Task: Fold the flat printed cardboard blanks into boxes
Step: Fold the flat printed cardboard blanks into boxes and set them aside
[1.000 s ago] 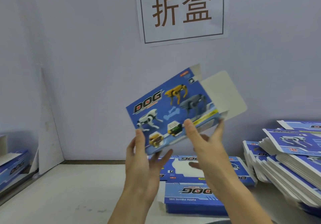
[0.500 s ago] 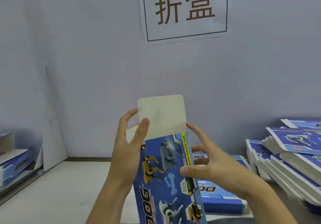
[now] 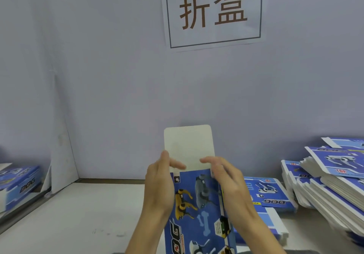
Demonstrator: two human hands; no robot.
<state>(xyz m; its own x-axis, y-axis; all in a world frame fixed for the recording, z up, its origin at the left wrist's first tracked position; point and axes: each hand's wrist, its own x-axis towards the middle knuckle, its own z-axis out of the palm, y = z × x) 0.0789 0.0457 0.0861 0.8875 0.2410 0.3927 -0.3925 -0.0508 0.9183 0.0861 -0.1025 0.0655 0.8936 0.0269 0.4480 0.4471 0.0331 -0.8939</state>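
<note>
- Holding a blue printed cardboard blank [image 3: 199, 210] upright at centre frame, approx 6 o'clock, above the white table [image 3: 82, 218]; print shows toy robot dogs, a pale bone shape, "DOG" lettering running sideways.
- Rising from blank's top edge at 12 o'clock: plain off-white flap [image 3: 188, 147], rounded corners, standing straight up w/ unprinted side facing camera.
- Gripping blank's left edge at 9 o'clock: left hand [image 3: 158, 182], thumb laid across flap's lower left corner, fingers curled behind the card, mostly hidden.
- Pinching blank's right edge at 3 o'clock: right hand [image 3: 229, 181], fingers bent over the front near the flap's fold line, fingertips touching flap's lower right part; slight motion blur, exact finger spread can't tell.
- Lying flat on table behind right hand, approx 3 o'clock: another blue blank [image 3: 269, 194], print upside down to camera.
- Stacked at far right, 3 o'clock: tall leaning pile of flat blanks [image 3: 331, 190], white edges fanned out, topmost w/ a white robot dog picture.
- Sitting at far left, 9 o'clock: blue box [image 3: 17, 186] marked "DOG", partly cut off by frame edge.
- Hanging on pale wall at 12 o'clock: white paper sign [image 3: 213, 11] w/ two brown Chinese characters in a dark border.
</note>
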